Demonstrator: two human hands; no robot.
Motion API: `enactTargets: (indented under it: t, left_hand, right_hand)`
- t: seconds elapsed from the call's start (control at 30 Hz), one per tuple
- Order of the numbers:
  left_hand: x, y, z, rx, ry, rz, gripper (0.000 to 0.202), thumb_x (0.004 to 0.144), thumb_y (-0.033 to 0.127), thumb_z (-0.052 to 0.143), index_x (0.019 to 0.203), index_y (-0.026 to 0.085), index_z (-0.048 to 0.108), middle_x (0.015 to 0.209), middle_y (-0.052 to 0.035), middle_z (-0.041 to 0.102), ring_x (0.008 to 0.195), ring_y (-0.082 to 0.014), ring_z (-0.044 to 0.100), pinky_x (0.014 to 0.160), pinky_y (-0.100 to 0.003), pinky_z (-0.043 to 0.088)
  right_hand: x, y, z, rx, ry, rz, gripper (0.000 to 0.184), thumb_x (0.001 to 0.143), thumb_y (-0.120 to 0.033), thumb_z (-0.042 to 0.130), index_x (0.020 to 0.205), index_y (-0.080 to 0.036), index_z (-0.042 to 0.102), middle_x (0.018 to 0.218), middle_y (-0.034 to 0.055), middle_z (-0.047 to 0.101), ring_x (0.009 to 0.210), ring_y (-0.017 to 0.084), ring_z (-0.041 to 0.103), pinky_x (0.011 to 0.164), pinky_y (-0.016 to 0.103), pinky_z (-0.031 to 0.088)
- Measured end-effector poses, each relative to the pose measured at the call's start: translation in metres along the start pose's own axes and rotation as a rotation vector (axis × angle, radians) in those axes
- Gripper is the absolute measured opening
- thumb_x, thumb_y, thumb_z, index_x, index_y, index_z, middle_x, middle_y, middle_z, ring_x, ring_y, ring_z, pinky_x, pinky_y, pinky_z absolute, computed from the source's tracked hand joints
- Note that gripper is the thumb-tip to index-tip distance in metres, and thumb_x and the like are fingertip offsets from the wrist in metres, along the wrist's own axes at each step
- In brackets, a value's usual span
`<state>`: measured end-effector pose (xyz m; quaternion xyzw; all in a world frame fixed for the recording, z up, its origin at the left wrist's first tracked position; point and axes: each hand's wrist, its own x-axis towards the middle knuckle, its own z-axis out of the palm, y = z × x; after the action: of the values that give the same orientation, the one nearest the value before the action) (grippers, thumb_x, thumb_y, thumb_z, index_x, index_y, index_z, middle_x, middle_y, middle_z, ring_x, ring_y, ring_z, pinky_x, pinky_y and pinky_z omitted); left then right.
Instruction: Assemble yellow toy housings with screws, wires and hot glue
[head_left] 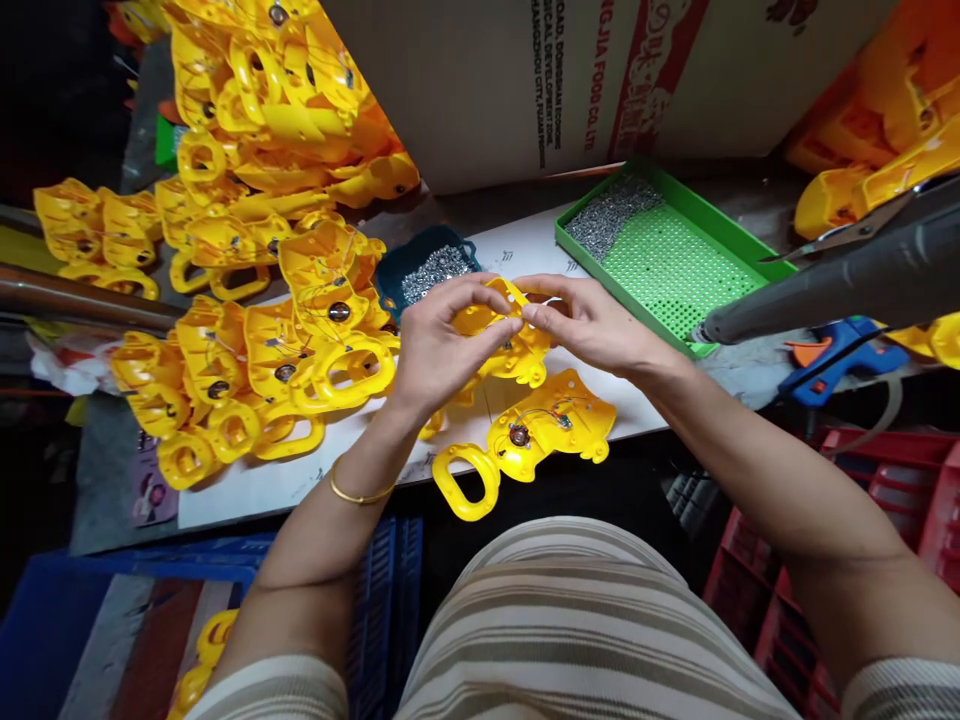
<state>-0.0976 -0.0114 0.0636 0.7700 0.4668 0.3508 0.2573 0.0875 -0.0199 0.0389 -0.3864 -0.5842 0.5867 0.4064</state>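
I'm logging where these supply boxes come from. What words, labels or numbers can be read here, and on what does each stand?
"NG-JIA FOOD CO.,LTD": black print, turned sideways, on the cardboard box, cut off at the top.
Smaller black address lines beside it: too small to read with confidence.
Red characters on the box's red band: cropped, unreadable.
Pen marks on the white sheet: illegible.

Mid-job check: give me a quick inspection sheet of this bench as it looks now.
Surface: white board, mostly covered.
Job's things: yellow shell held in both hands; second shell lies flat below it, thin wires inside.
Clutter: yellow shell pile; green tray and teal tub, both with screws; blue glue gun.
Grippers: left hand and right hand both pinch the held shell.
Cables: nothing seen.
Surroundings: cardboard box, red crate, blue crate.
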Motion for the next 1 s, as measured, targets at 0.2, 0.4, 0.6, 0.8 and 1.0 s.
enactTargets:
  t: [0.2, 0.4, 0.6, 0.8, 1.0]
  left_hand:
    - [0.013, 0.011, -0.018, 0.084, -0.154, 0.241, 0.044, 0.077, 0.044, 0.075, 0.112, 0.018, 0.065, 0.109, -0.0064, 0.071, 0.097, -0.0172, 0.067, 0.088, -0.028, 0.052]
    - [0.016, 0.009, -0.013, 0.057, -0.207, 0.462, 0.025, 0.084, 0.039, 0.071, 0.099, 0.019, 0.072, 0.101, -0.0064, 0.072, 0.093, -0.0158, 0.068, 0.085, -0.028, 0.053]
    - [-0.016, 0.015, 0.008, -0.04, -0.177, 0.419, 0.017, 0.085, 0.031, 0.071, 0.096, 0.018, 0.071, 0.097, -0.006, 0.071, 0.09, -0.0143, 0.067, 0.084, -0.026, 0.053]
    - [-0.045, 0.004, -0.005, -0.015, -0.435, 0.077, 0.07, 0.073, 0.051, 0.077, 0.133, 0.023, 0.053, 0.128, -0.0117, 0.06, 0.115, -0.0247, 0.058, 0.1, -0.04, 0.047]
    - [-0.099, -0.018, -0.032, 0.079, -0.673, -0.39, 0.081, 0.068, 0.052, 0.078, 0.138, 0.022, 0.05, 0.126, -0.0121, 0.059, 0.114, -0.029, 0.056, 0.102, -0.042, 0.044]
  right_hand:
    - [-0.014, -0.023, -0.004, 0.047, -0.054, 0.006, 0.047, 0.085, -0.047, 0.063, 0.118, -0.013, 0.062, 0.111, 0.0085, 0.068, 0.096, 0.017, 0.064, 0.082, 0.03, 0.054]
    - [-0.032, -0.024, -0.003, 0.038, -0.007, 0.038, 0.048, 0.083, -0.047, 0.065, 0.117, -0.013, 0.063, 0.104, 0.008, 0.068, 0.093, 0.019, 0.064, 0.081, 0.033, 0.054]
    - [-0.058, -0.015, 0.002, 0.012, 0.024, 0.13, 0.048, 0.084, -0.046, 0.064, 0.119, -0.013, 0.063, 0.116, 0.0114, 0.066, 0.1, 0.021, 0.063, 0.09, 0.037, 0.051]
    - [-0.08, -0.002, -0.007, -0.088, -0.112, 0.189, 0.048, 0.09, -0.046, 0.053, 0.128, -0.017, 0.058, 0.122, 0.0108, 0.063, 0.107, 0.022, 0.061, 0.093, 0.037, 0.049]
    - [-0.089, 0.02, -0.012, -0.273, -0.016, 0.162, 0.048, 0.092, -0.048, 0.046, 0.127, -0.016, 0.058, 0.113, 0.0124, 0.057, 0.104, 0.022, 0.057, 0.091, 0.039, 0.049]
